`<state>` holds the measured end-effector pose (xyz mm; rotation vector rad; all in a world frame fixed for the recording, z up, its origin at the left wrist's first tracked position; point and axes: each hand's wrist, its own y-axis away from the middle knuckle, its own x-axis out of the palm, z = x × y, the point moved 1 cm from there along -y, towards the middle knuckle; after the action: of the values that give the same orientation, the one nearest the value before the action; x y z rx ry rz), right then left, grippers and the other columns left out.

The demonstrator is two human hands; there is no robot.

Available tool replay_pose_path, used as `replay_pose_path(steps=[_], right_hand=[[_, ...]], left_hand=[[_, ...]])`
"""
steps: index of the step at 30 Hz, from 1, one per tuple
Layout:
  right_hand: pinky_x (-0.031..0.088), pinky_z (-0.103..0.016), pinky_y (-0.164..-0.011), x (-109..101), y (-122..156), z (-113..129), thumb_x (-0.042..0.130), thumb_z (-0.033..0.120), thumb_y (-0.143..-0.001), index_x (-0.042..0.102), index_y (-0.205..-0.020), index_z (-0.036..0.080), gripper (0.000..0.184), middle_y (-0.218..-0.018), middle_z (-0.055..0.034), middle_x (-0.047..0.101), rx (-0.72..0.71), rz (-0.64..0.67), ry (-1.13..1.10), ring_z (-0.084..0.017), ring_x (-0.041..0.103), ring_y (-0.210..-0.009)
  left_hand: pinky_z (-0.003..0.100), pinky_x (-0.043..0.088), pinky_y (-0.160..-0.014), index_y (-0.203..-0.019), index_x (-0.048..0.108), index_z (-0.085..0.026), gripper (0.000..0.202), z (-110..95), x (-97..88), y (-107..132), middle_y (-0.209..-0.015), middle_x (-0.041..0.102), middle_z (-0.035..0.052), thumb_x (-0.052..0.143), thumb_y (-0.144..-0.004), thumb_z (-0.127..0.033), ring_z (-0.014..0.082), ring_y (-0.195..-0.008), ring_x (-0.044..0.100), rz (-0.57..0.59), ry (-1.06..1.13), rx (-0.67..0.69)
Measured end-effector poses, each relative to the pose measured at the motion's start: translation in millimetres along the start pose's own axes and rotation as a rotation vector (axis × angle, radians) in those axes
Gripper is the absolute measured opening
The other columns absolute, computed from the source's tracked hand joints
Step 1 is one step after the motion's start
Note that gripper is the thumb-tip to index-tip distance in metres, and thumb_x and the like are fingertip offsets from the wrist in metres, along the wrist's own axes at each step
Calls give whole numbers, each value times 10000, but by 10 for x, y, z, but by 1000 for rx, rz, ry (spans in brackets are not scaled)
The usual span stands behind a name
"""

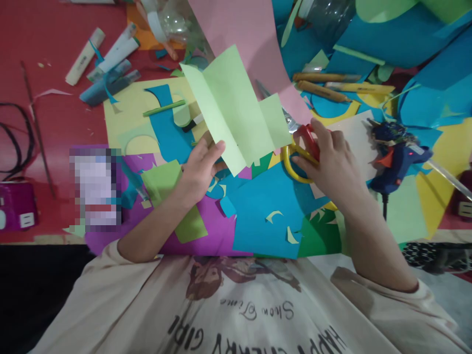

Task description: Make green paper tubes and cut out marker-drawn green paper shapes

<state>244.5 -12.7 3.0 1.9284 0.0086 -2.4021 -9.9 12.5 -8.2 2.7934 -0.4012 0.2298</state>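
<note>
My left hand [199, 169] pinches the lower left edge of a light green sheet of paper [234, 103] between thumb and fingers. The sheet has fold creases and a notched right side, and it is raised over the table. My right hand [335, 162] is closed around the handles of a pair of scissors [309, 142]. Red and yellow show at the handles, and the metal blades point up and to the left, partly behind the sheet. Below the hands lie blue paper [261, 206] and a darker green folded piece [190, 221].
A blue glue gun [391, 167] with a lit red light lies at the right. Markers [84, 56] are at the upper left, brown and yellow pens [328, 91] at the upper right. A phone [94, 189] is by my left arm. Paper scraps and clear bottles [173, 24] crowd the table.
</note>
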Motion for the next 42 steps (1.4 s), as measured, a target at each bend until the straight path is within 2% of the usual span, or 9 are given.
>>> replay_pose_path(steps=[9,14,18,21,24,26,33,37,42], right_hand=[[495,-369,-564,-60,-202,37,564,497,-863,498,-1370,197,593,-1011,-176,661,-28,87,161,-370,671,-863],[462,-364,-587,-134,-214,52,505,506,-895,555,-1296,144,542,-1061,-196,665,-24,110,94,-336,660,-846],[457,-368,-686,-280,-164,24,473,489,-911,562,-1265,102,532,-1061,-190,656,-37,48,-123,-255,619,-837],[434,-337,-585,-393,-59,-53,529,514,-854,587,-1200,138,514,-881,-99,625,69,13,-560,-167,537,-653],[379,-291,-411,-444,97,-111,606,629,-748,600,-1098,223,536,-687,2,511,216,207,-1088,-136,477,-499],[376,-277,-359,-445,209,-118,663,673,-674,569,-1100,283,585,-656,21,506,191,361,-1245,-146,502,-466],[450,-260,-368,-307,528,-131,381,782,-797,461,-1236,384,598,-694,16,571,27,611,-1337,-154,560,-450],[566,-327,-572,-324,582,-131,367,813,-765,485,-1250,368,669,-835,-53,690,-14,726,-1387,-234,713,-735],[544,-301,-500,-434,526,-68,284,897,-699,615,-1017,299,754,-736,-67,718,-4,740,-1197,-233,722,-652]], left_hand=[[404,473,-1021,-1295,505,-319,534,-28,-7,-12,-1398,527,38,458,-861,-626,275,-1393,383,-58,-105,155],[433,436,-1050,-1322,491,-362,559,-31,-39,-50,-1387,545,-1,390,-864,-667,293,-1381,380,-140,-209,174],[429,448,-1033,-1334,478,-400,531,-34,-46,-54,-1355,565,-14,368,-882,-656,279,-1361,406,-153,-224,212],[407,478,-994,-1353,456,-406,522,-20,-52,-41,-1314,587,0,338,-902,-640,258,-1330,447,-181,-250,187],[378,497,-965,-1366,441,-376,539,-7,-53,-29,-1300,591,25,309,-913,-637,248,-1299,484,-200,-294,172],[368,509,-947,-1369,432,-358,536,-9,-47,-25,-1305,585,37,320,-917,-623,246,-1281,502,-188,-280,182],[340,541,-904,-1365,426,-352,495,-50,-19,6,-1314,572,32,399,-915,-557,232,-1233,549,-124,-164,198],[339,539,-907,-1362,436,-347,519,-61,-12,29,-1311,581,37,392,-907,-594,241,-1239,545,-127,-200,183],[378,522,-941,-1332,467,-350,512,-61,-9,37,-1291,590,43,376,-901,-611,260,-1302,484,-130,-215,180]])
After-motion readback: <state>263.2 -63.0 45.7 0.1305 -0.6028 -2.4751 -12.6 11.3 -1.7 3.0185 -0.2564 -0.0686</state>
